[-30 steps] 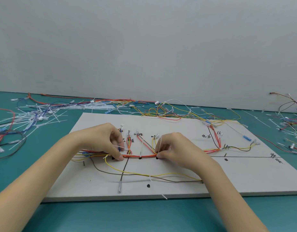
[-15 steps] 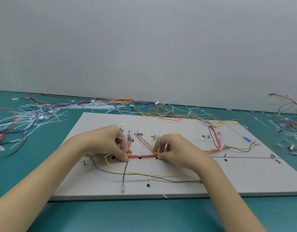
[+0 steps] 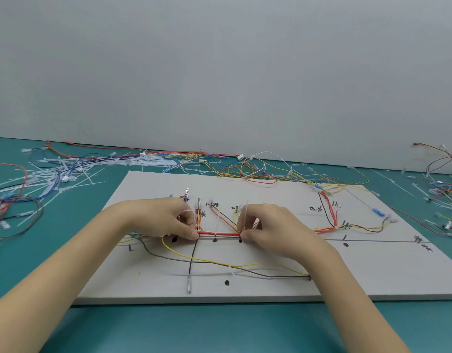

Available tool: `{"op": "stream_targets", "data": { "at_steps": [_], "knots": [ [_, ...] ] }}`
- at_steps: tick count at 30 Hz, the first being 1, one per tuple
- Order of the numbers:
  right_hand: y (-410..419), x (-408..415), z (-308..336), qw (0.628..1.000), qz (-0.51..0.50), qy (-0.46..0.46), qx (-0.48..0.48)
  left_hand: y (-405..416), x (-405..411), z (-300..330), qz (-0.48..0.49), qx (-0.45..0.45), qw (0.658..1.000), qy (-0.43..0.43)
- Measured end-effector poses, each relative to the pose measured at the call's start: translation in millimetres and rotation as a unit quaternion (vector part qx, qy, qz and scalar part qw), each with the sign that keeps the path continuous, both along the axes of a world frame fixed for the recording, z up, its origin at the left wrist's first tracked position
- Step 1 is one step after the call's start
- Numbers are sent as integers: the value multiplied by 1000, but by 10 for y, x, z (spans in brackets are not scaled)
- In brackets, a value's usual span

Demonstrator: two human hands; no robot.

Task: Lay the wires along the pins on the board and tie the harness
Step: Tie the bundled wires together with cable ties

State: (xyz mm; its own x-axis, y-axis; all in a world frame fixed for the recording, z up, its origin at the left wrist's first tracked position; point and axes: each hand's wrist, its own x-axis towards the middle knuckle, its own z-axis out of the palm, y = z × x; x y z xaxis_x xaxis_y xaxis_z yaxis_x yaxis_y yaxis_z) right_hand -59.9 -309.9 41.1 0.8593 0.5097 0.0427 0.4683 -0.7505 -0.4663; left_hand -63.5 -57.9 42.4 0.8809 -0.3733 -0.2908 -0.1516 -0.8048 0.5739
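My left hand [image 3: 168,217] is pinched shut on the left end of the red wire bundle [image 3: 219,234], thumb and forefinger closed where a small white tie loop curls above my fingers. My right hand [image 3: 268,225] is closed on the bundle's other end, fingertips pressing it onto the board [image 3: 372,271], with a white cable tie [image 3: 245,212] standing upright just ahead of my knuckles. Between my two grips the bundle runs straight above a drawn line and black dots. Toward me from the grips, a yellow wire [image 3: 207,261] and a grey wire [image 3: 258,273] sag across the board. Beyond my hands, loose wires and white ties lie scattered on the teal table [image 3: 219,327].
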Motion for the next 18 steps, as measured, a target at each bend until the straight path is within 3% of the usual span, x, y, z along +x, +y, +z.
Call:
{"op": "stream_targets", "data": {
  "at_steps": [6,12,18],
  "knots": [
    [6,24,-24,1000,22,18,9,-35,-28,17,4,38,999,-15],
    [2,44,-50,998,8,30,55,-6,-2,8,3,-5,1000,-23],
    [-12,76,-9,992,2,-16,129,15,17,-30,14,-56,998,3]
  ]
}}
